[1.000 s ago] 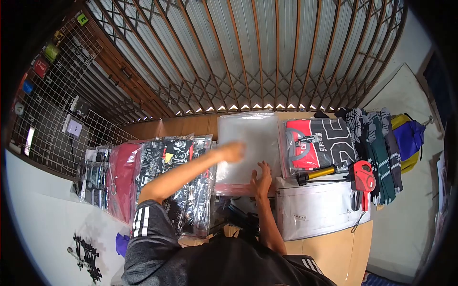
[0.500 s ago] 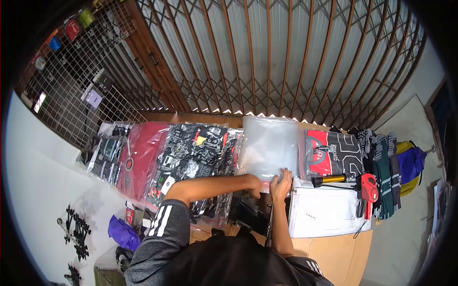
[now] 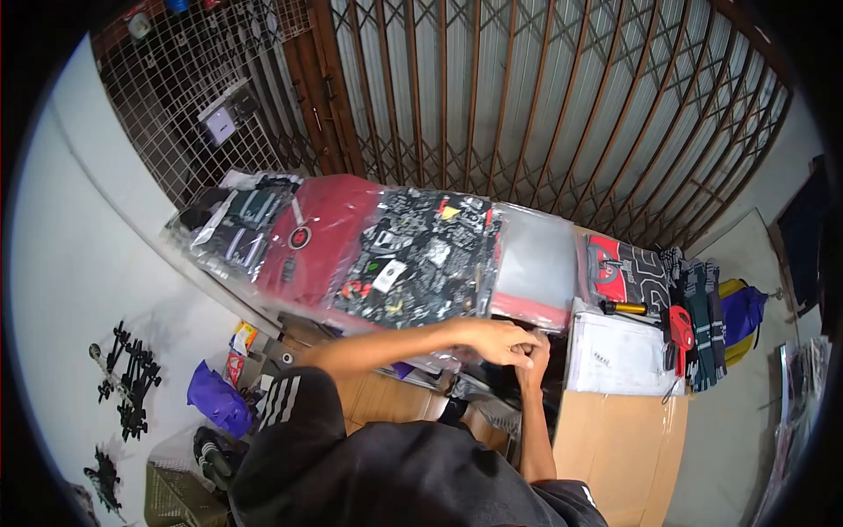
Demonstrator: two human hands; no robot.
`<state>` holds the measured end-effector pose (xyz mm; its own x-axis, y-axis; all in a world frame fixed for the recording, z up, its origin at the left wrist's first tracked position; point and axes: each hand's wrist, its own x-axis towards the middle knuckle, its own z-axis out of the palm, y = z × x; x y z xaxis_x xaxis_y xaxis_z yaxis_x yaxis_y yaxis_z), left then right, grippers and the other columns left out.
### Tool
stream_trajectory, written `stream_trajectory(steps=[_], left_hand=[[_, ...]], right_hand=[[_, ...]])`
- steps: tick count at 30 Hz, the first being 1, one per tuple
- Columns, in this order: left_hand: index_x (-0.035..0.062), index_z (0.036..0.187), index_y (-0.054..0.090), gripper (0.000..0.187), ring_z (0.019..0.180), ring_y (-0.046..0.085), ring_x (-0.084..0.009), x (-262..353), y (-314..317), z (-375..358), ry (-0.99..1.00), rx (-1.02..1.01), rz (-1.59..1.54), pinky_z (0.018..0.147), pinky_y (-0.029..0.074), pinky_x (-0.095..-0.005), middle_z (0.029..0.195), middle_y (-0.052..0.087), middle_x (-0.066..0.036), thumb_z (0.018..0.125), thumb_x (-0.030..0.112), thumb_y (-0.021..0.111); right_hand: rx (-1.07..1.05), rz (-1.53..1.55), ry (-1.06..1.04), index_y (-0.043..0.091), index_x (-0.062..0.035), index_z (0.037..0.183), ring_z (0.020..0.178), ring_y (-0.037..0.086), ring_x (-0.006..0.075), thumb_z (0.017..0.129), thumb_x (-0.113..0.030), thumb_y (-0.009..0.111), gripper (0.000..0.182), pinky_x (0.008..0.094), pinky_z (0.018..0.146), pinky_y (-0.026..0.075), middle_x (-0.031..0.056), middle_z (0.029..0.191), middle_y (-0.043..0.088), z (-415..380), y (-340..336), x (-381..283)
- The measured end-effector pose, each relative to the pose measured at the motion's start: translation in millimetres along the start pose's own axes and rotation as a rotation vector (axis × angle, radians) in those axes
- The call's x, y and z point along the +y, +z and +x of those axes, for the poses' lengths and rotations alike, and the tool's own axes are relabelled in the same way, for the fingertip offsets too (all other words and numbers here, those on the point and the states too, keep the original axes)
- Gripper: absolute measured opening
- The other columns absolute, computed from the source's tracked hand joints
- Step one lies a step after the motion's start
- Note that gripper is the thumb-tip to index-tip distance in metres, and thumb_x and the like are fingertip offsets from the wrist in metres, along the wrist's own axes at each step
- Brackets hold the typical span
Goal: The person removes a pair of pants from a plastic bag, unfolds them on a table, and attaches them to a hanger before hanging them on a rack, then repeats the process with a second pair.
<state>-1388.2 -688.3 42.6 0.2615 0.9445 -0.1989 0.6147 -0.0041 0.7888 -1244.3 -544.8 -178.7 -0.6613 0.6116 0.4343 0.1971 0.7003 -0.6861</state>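
My left hand (image 3: 499, 341) and my right hand (image 3: 533, 358) meet just off the front edge of the table, fingers curled in and touching. Whatever may be between the fingers is too small or hidden to make out. Right beyond them lies a stack of clear plastic bags (image 3: 536, 263), with a red strip (image 3: 529, 309) showing along its near edge. To the left of the stack is a black printed garment (image 3: 421, 259) in clear plastic. Below the hands is a dark opening whose contents I cannot make out.
A maroon bagged garment (image 3: 320, 233) lies farther left. On the right are white papers (image 3: 619, 356), a black-and-gold tool (image 3: 625, 307), a red tool (image 3: 680, 329), a red-and-black garment (image 3: 619, 268) and hanging socks (image 3: 702, 307). A folding metal gate (image 3: 518, 114) stands behind.
Both hands have drawn back from the near edge of the plastic stack and come together. My right hand has left the bags. The view has shifted, too.
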Motion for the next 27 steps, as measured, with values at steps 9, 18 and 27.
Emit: stream_trajectory(steps=[9, 18, 27], left_hand=[[0.0092, 0.148, 0.046, 0.051, 0.123, 0.060, -0.0186, -54.6, 241.5, -251.8, -0.252, 0.456, -1.092, 0.100, 0.049, -0.0336, 0.137, 0.060, -0.010, 0.105, 0.035, 0.056], [0.0057, 0.132, 0.057, 0.041, 0.108, 0.063, -0.0154, -74.0, 410.4, -357.0, -0.601, 0.869, -1.163, 0.088, 0.050, -0.0302, 0.121, 0.066, -0.007, 0.102, 0.034, 0.061], [-0.0008, 0.127, 0.058, 0.040, 0.100, 0.064, -0.0171, -17.8, 412.8, -273.2, -0.275, 0.639, -0.662, 0.088, 0.052, -0.0323, 0.111, 0.068, -0.011, 0.099, 0.027, 0.066]], right_hand=[[-0.166, 0.102, 0.615, 0.072, 0.0051, 0.100, 0.079, 0.072, 0.0269, 0.096, -0.027, 0.065, 0.033, 0.0386, 0.075, 0.055, 0.0194, 0.087, 0.074, -307.3, 36.5, -59.7], [-0.281, 0.221, 0.585, 0.071, 0.0077, 0.100, 0.074, 0.071, 0.0180, 0.099, -0.027, 0.061, 0.036, 0.0337, 0.073, 0.055, 0.0146, 0.086, 0.075, -343.2, 20.3, -153.9], [-0.127, 0.184, 0.605, 0.068, 0.0027, 0.115, 0.098, 0.073, 0.0264, 0.094, -0.025, 0.068, 0.035, 0.0365, 0.087, 0.056, 0.0203, 0.104, 0.074, -460.7, -71.4, -213.0]])
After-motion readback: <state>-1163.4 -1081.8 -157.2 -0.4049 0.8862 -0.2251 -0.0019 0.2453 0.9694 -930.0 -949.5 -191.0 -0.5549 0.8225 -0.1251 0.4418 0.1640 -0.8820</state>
